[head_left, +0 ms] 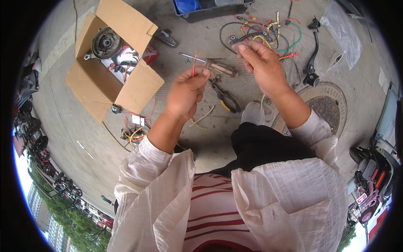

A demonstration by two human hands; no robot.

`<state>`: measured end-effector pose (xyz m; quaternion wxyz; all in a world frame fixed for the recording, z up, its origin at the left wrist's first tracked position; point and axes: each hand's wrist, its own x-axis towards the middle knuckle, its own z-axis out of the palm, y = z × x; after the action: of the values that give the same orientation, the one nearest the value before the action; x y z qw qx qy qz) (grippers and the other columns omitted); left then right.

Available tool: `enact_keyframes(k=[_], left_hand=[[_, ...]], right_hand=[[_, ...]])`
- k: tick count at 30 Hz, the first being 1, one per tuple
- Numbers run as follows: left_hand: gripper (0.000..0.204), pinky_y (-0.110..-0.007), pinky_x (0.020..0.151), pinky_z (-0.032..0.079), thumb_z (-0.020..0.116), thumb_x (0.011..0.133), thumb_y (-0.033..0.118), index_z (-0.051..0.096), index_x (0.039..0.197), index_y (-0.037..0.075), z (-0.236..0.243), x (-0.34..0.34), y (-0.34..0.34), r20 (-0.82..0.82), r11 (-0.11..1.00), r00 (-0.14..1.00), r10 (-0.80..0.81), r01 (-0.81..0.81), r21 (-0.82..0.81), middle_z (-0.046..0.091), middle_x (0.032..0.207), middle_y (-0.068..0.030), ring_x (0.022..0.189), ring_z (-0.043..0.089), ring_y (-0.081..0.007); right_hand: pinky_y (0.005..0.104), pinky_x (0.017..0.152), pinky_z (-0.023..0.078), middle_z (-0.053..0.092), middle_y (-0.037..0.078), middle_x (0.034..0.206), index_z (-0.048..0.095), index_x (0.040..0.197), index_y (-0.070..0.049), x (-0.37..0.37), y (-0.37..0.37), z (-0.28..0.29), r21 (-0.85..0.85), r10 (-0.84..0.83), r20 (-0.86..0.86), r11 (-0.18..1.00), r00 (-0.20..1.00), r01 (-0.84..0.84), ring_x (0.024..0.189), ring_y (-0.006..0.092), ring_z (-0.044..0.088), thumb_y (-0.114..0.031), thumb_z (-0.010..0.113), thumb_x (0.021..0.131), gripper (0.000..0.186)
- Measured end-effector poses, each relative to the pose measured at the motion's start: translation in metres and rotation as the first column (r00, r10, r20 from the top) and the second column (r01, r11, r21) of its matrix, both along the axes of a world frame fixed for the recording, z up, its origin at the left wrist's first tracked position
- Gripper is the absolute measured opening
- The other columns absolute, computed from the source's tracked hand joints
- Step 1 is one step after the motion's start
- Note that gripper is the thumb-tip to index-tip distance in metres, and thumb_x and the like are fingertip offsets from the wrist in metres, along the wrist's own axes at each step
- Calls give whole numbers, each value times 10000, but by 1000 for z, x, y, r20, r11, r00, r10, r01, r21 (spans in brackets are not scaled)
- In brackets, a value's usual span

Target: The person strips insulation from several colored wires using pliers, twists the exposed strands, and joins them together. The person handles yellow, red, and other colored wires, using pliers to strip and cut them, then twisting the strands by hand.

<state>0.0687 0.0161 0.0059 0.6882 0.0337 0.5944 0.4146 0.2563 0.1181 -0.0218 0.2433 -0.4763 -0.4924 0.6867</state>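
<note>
My left hand (186,91) is closed in a pinch on a thin red wire (193,70), whose end sticks up past the fingertips. To its right, my right hand (265,67) is also closed, thumb against forefinger; whatever lies between them is too small to make out. Just beyond those fingers lies a tangle of black, green, red and yellow wires (268,29). On the ground between my hands rest a screwdriver (222,68) with a brown handle and, closer to me, pliers (226,100) with yellow-and-black grips. A short pale wire piece (202,116) lies below them.
At left stands an open cardboard box (100,84) holding a round metal wheel part (106,43). More bundled wires (136,135) lie near it. A dark tray (214,11) is at the far side. On the right are a black lever (311,59), a plastic bag (344,35) and a manhole cover (325,107).
</note>
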Motion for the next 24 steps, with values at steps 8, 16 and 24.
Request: enact_keyframes(k=[8,16,24], left_hand=[[128,-184,444,190,576,960,170,613,971,48,0,-27,-6,-41,996,998,45,-42,79,365,635,83,520,253,-19],[82,-371,604,480,662,856,136,673,933,110,-3,-8,-16,-948,771,312,-63,619,153,632,796,-103,678,591,-291],[132,-380,581,488,683,796,61,655,924,71,5,-3,-13,-1000,618,-7,-7,786,-9,611,769,-96,687,617,-297]], right_hand=[[210,589,382,608,0,818,679,1052,-26,9,8,-6,15,-85,-41,996,996,86,656,47,443,-250,574,953,266],[204,704,457,669,22,908,677,1047,-14,4,3,13,21,49,-115,999,992,-47,798,59,566,-197,622,938,220],[252,788,466,621,8,924,687,1027,-47,-3,-5,36,137,396,86,904,914,-405,913,108,583,-172,712,856,213]])
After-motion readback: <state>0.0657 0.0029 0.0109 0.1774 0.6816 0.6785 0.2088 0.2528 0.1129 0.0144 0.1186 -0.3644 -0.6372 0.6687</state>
